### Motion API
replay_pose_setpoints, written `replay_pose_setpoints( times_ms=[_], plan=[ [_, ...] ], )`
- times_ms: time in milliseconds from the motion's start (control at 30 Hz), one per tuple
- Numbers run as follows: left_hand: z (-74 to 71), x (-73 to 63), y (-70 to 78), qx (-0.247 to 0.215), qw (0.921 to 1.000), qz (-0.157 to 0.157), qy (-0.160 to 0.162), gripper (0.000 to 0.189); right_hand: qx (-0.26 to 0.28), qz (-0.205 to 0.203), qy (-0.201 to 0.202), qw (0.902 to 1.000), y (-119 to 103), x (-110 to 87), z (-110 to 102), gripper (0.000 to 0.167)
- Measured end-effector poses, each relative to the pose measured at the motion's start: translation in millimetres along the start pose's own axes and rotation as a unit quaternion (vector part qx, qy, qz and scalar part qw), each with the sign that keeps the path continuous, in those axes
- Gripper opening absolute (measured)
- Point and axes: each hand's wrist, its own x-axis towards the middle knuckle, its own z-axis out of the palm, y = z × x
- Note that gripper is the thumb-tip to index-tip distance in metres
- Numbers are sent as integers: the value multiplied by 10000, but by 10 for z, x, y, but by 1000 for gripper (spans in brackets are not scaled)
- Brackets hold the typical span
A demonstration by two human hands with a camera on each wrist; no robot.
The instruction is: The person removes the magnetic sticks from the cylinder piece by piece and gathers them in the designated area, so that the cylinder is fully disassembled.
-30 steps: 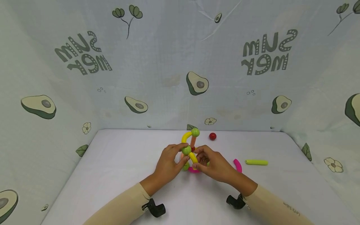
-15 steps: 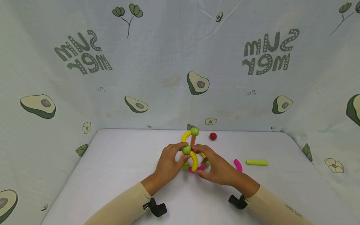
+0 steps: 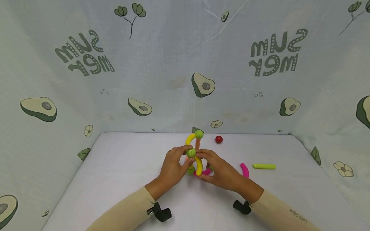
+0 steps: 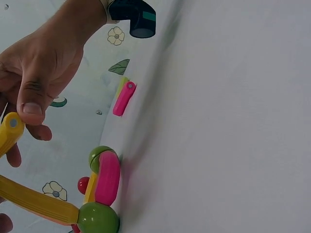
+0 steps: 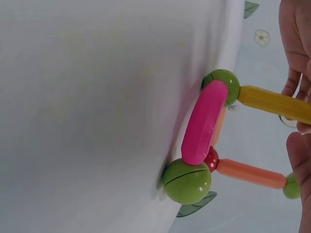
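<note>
My left hand (image 3: 171,165) pinches a green ball (image 3: 190,152) of a ball-and-stick magnetic construction. The right hand (image 3: 221,168) holds a curved yellow stick (image 3: 198,166) at that ball, index finger near its top and thumb at its lower end. In the left wrist view, a grey disc shows on the free end of the yellow stick (image 4: 10,128), beside the thumb. Below, a pink curved stick (image 5: 204,124) joins two green balls (image 5: 187,182) at table level. An orange stick (image 3: 198,143) rises to a green top ball (image 3: 199,134). Fingers hide part of the structure.
A red ball (image 3: 218,139) lies behind the construction. To the right are a loose pink curved stick (image 3: 244,170) and a straight lime-green stick (image 3: 264,166). The white table (image 3: 124,166) meets a printed cloth backdrop (image 3: 167,64) at its far edge.
My right thumb has moved down to the yellow stick's lower end, and the index finger has come up near the green ball. The left hand keeps its pinch; the construction has shifted slightly left.
</note>
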Motion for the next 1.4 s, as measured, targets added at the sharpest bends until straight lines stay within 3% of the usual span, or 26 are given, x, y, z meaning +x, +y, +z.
replay_pose_setpoints(
  times_ms=[300,867,1067,1400],
  plan=[
    [2,-6,-3,7,10000,-31,57,46,301,-3,75,9995,4,1,17,83],
    [5,17,-3,-32,9999,-2,95,45,-42,241,332,9992,-38,36,-27,80],
    [7,4,4,-93,9998,-114,96,49,-352,679,291,9966,14,-46,-105,80],
    [5,-4,5,-125,9997,-188,33,47,-387,1529,-192,9873,209,-241,-252,81]
  ],
)
